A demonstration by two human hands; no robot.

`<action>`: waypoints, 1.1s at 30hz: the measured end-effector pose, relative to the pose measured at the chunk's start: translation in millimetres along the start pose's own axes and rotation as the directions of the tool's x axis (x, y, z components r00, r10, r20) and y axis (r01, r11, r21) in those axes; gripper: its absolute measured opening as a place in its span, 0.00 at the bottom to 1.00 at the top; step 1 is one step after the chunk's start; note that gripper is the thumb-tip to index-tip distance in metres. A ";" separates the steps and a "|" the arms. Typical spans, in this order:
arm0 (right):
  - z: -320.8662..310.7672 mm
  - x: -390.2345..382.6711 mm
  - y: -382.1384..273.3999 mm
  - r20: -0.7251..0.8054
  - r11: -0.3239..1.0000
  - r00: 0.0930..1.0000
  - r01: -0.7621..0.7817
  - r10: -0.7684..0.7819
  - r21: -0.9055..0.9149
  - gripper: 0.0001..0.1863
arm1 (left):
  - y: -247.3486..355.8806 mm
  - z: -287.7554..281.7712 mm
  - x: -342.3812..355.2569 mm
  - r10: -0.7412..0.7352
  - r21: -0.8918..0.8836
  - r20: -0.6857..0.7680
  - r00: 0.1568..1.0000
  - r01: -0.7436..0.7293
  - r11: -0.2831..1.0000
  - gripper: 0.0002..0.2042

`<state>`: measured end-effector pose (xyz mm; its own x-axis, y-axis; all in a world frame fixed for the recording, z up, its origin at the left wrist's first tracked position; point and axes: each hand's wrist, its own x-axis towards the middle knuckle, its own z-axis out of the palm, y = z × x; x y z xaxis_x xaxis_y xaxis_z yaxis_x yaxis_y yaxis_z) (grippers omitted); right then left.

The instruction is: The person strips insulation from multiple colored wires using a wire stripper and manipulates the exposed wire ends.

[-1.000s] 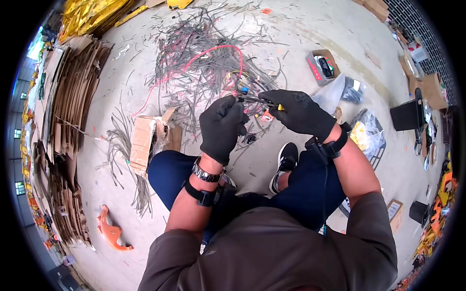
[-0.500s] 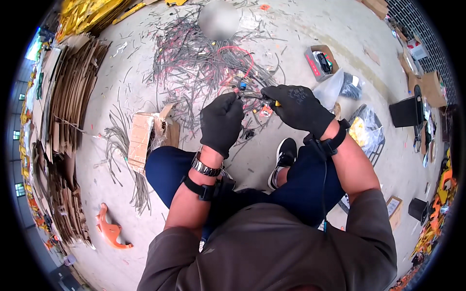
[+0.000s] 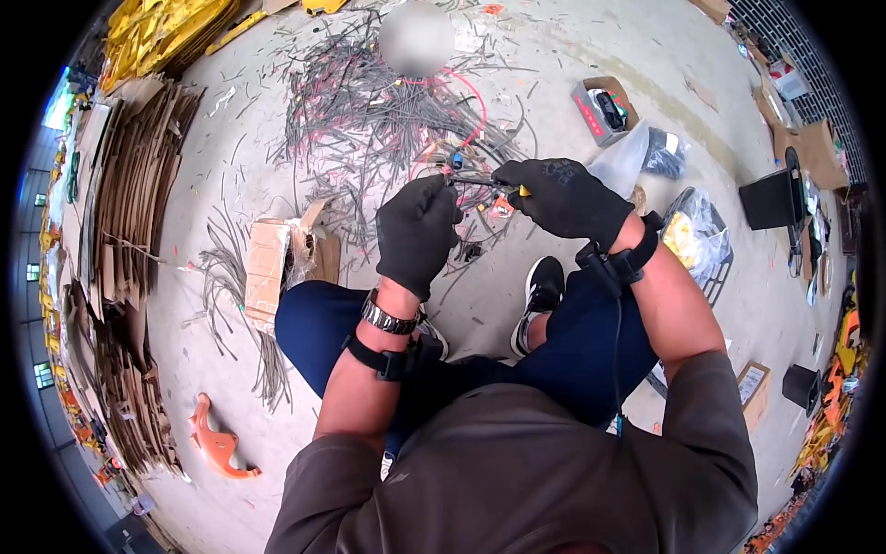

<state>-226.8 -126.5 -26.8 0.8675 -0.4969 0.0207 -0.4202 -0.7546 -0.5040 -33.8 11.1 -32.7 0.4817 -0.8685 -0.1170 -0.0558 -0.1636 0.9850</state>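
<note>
Both my hands wear black gloves and meet above my knees. My left hand [image 3: 417, 233] is closed around the end of a thin grey cable [image 3: 454, 174] that has small blue and red bits at its tip. My right hand [image 3: 563, 196] grips a slim hand tool with a yellow end [image 3: 522, 190], its dark tip laid against the cable between the two hands. Behind the hands a big heap of cut grey cable pieces with a red wire loop [image 3: 388, 120] covers the concrete floor.
An open cardboard box [image 3: 277, 263] lies left of my knee beside loose cable strips [image 3: 242, 319]. Flattened cardboard [image 3: 120, 249] is stacked along the left. An orange plastic tool [image 3: 217, 446] lies lower left. A small box [image 3: 602, 109] and plastic bags [image 3: 688, 235] sit to the right.
My hands have stayed together on the cable and tool, shifting slightly up in the picture. The left hand's grip has turned a little.
</note>
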 end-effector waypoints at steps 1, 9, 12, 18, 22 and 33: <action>0.6 0.1 0.5 -0.003 1.000 1.000 0.003 -0.003 0.009 0.22 | 2.6 -0.2 -0.5 -0.013 -0.014 0.001 1.000 0.013 1.000 0.12; 1.8 3.1 2.7 -0.018 0.996 0.999 0.035 -0.034 0.079 0.21 | 0.0 -1.2 -0.1 0.039 -0.106 -0.059 0.997 -0.045 0.993 0.11; 8.0 4.5 3.3 -0.053 0.993 0.998 0.041 -0.036 0.109 0.21 | -18.0 -0.3 6.9 0.165 -0.001 -0.123 0.979 -0.166 0.986 0.10; 3.8 10.4 -12.1 0.005 0.985 1.000 -0.002 0.001 0.170 0.19 | 19.3 -14.8 -3.7 -0.019 -0.220 -0.009 1.000 0.016 0.975 0.12; -8.7 14.3 -27.7 0.083 0.967 0.997 -0.029 0.008 0.253 0.17 | 25.0 -21.7 -11.7 0.087 -0.288 0.032 0.996 -0.074 0.955 0.15; 1.6 25.8 -47.0 -0.278 0.929 0.926 0.315 -0.256 0.193 0.13 | 19.6 -23.6 -14.5 0.174 -0.873 0.252 0.952 0.146 0.466 0.19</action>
<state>-184.3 -103.3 -3.9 0.8368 -0.3857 0.3886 -0.0656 -0.7752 -0.6283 -21.3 31.5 -8.8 0.2280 -0.9733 0.0275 0.8076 0.2049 0.5529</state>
